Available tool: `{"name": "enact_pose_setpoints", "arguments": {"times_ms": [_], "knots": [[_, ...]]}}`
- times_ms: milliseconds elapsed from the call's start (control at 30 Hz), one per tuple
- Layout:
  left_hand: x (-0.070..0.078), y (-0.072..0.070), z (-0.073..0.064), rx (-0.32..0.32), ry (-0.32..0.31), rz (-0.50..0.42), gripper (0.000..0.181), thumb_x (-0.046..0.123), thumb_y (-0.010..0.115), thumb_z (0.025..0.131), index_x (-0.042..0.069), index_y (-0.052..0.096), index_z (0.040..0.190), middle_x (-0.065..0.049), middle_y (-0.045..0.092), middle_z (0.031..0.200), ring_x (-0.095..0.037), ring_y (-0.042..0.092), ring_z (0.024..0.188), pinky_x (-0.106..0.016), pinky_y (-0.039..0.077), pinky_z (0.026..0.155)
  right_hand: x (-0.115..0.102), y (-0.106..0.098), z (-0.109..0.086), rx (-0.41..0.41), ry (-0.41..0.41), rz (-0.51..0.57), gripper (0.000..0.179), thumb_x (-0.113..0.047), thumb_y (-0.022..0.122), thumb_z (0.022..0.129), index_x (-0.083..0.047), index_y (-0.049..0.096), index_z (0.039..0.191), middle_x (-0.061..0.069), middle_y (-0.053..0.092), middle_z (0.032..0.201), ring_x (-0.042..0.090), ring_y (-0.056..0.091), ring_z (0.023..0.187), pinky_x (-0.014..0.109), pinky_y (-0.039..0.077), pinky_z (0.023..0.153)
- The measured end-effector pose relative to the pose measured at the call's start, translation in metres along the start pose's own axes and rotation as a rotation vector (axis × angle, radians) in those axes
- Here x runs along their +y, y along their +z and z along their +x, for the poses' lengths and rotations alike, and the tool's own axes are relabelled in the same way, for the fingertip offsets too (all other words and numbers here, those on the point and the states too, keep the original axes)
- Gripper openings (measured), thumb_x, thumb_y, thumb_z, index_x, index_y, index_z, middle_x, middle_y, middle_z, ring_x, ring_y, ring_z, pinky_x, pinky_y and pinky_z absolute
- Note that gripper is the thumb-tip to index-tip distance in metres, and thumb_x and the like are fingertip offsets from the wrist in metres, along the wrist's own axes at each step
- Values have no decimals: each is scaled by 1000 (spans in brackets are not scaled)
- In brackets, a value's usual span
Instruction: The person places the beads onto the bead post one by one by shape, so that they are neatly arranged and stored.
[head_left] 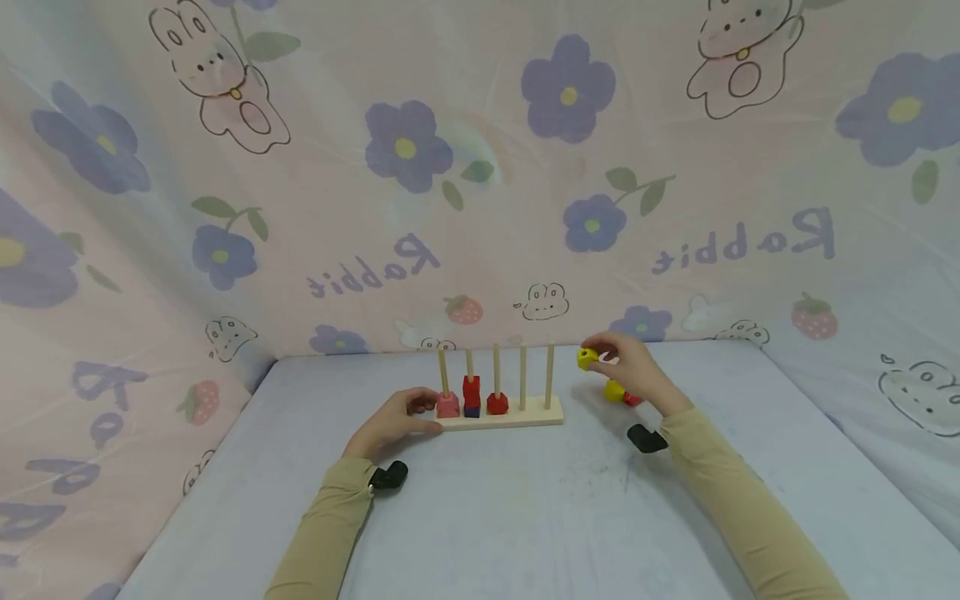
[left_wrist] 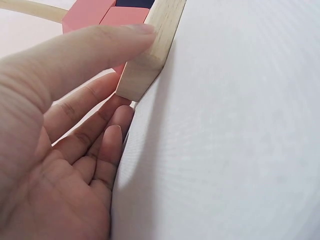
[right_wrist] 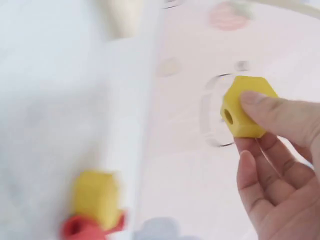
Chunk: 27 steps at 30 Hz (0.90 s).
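A wooden peg stand with several upright rods stands on the table. My left hand grips its left end, the thumb along the base's front edge and the fingers behind. Pink blocks sit on the leftmost rod, red above dark blue blocks on the second, a red block on the third; the two right rods are bare. To the right of the stand, my right hand pinches a yellow faceted block between thumb and fingers, above the table. A hole shows in the block's side.
Below my right hand, a loose yellow block and a red piece lie on the white table. A patterned cloth hangs behind the table and along its sides.
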<state>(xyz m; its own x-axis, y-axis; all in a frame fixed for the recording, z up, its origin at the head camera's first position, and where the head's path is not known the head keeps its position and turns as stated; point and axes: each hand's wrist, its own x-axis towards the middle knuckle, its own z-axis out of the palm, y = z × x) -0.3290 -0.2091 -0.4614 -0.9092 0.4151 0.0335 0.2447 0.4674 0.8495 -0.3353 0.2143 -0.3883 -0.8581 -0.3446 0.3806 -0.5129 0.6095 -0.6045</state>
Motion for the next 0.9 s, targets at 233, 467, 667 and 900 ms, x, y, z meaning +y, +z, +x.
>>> {"name": "enact_pose_setpoints", "arguments": {"times_ms": [233,467,667,900], "knots": [[-2,-1,-1,-24,20,-21,52,13,81,77,4,58,123,-8,59,119,-26,53,111,-45,40,99,-39,-22,12,85,93,260,35,-10,68,89,1,58,121,18,61,116,28,59,95,16,49,80],[1,-3,-1,-42,19,-35,52,8,78,79,-1,55,125,-14,57,123,-35,51,115,-51,37,101,-79,-21,27,128,23,368,35,-9,71,87,1,61,118,15,63,113,22,61,95,18,49,82],[1,-2,-1,-26,13,-22,52,8,79,78,0,56,124,-12,58,121,-33,52,112,-51,38,99,-110,-5,36,120,-94,465,32,-3,70,86,2,61,116,17,62,113,23,62,97,22,50,83],[-2,-2,-1,-8,0,-5,53,17,82,76,7,59,123,-5,60,119,-24,54,109,-44,41,98,-125,26,45,38,-106,474,31,0,68,87,2,59,117,16,62,112,28,62,97,27,50,86]]}}
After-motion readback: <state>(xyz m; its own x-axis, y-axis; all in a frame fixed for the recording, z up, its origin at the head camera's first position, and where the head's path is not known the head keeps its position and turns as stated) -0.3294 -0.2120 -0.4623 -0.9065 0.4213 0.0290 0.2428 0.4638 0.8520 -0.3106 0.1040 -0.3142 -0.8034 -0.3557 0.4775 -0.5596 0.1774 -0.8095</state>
